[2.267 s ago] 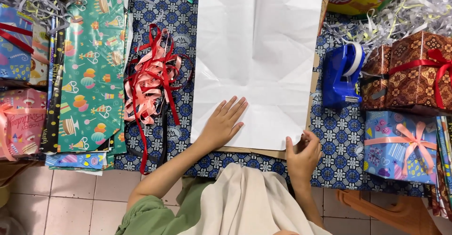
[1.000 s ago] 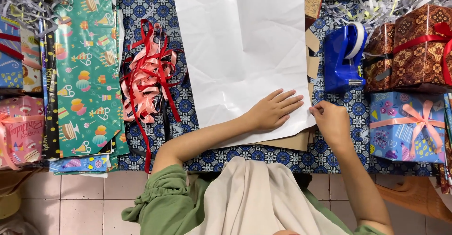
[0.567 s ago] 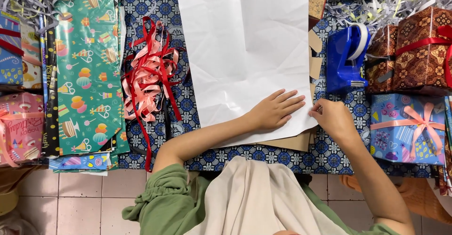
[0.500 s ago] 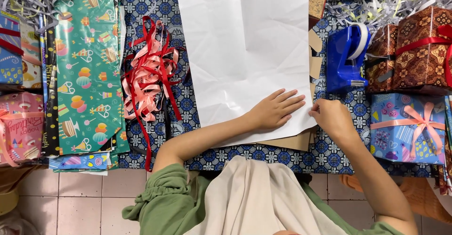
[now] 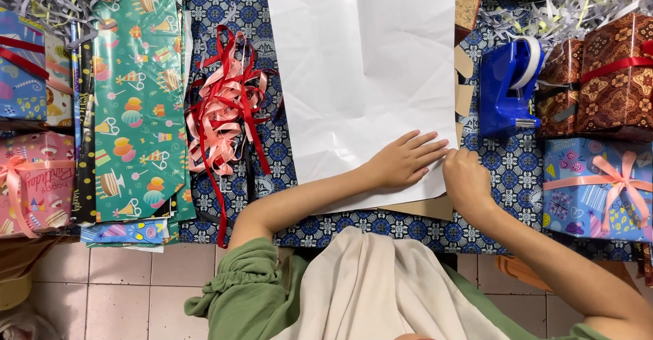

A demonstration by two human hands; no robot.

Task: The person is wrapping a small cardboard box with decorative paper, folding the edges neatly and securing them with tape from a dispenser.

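— Since the earliest picture, both hands have been moved to the right edge of the large white sheet of wrapping paper [image 5: 360,74]; in the last second almost nothing has been changed. How are the hands placed?

— The left hand [image 5: 403,162] is laid flat on the sheet near its lower right corner, with the fingers stretched out and only a little spread. The right hand [image 5: 466,180] is set just beside it, at the very edge of the paper. Its fingers are curled in narrowly at the edge; whether the paper is pinched between them cannot be told.

— Where is the sheet found?

— It is spread over a blue patterned cloth [image 5: 272,156], and a piece of brown cardboard [image 5: 422,207] is seen under its lower right edge.

— What else is seen around?

— A blue tape dispenser [image 5: 507,85] stands near, to the right of the sheet. Beyond it, a brown patterned gift box with red ribbon [image 5: 615,81] and a blue gift box with pink ribbon [image 5: 598,190] are placed. To the left, a heap of red and pink ribbons [image 5: 224,115] lies just beside the sheet, and next to it a green wrapping paper with cake pictures [image 5: 136,102].
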